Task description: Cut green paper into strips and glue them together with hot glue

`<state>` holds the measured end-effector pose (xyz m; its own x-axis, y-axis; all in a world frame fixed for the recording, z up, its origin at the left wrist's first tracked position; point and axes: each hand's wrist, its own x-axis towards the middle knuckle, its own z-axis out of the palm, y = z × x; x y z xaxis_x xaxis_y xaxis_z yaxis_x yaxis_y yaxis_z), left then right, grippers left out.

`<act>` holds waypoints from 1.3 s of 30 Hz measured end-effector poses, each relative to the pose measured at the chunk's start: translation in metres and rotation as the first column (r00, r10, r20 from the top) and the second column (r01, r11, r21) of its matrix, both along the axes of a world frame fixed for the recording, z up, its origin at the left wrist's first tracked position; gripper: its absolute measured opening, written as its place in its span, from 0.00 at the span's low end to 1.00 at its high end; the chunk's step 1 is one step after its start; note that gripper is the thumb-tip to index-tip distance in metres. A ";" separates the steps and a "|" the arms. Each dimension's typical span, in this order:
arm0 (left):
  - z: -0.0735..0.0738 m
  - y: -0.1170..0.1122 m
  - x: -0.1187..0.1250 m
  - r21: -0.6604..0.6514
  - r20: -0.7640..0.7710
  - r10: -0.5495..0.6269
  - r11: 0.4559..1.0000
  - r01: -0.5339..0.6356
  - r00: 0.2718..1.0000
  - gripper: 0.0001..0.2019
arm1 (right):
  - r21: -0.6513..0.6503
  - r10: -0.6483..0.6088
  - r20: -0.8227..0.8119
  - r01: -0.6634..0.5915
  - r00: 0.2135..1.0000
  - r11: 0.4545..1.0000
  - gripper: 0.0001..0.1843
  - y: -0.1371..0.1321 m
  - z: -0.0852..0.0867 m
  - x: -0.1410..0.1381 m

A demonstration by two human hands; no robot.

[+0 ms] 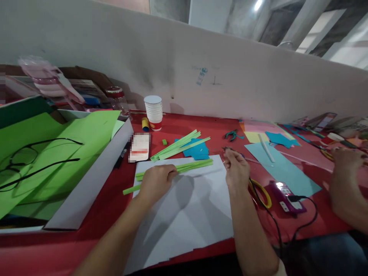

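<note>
My left hand (157, 181) rests over the white paper sheet (201, 214), its fingers curled closed on light green paper strips (198, 165). One strip sticks out on the left, below the bundle. To the right, above the sheet's edge, my right hand (237, 167) is closed in a pinch. Something small and dark shows at its fingertips, too indistinct to name. More green strips (181, 145) lie fanned out behind the sheet, partly over blue paper pieces (200, 148). A tiny green piece (164, 142) lies left of them.
On the left stands a white box (94, 195) with green paper and eyeglasses (34, 153). Stacked paper cups (153, 111) stand at the back. Green-handled pliers (233, 135), a yellow ring (263, 193) and a corded purple device (289, 199) lie rightward. Another person's hand (349, 157) is far right.
</note>
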<state>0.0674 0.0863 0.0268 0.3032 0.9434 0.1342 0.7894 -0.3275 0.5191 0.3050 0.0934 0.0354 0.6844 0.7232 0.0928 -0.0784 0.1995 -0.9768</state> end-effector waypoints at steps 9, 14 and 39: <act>-0.016 -0.020 0.030 0.254 -0.376 -0.184 0.922 0.292 0.908 0.14 | -0.611 0.350 0.723 0.316 0.596 0.726 0.13 -0.015 0.002 0.094; -0.020 -0.022 0.029 0.136 -0.328 -0.237 0.946 0.294 0.915 0.17 | -0.717 0.387 0.552 0.184 0.738 0.673 0.06 -0.001 -0.002 0.098; -0.007 -0.001 0.007 -0.163 0.020 -0.104 0.981 0.105 0.994 0.07 | -0.450 0.568 0.084 -0.477 0.819 0.755 0.21 -0.110 -0.006 -0.010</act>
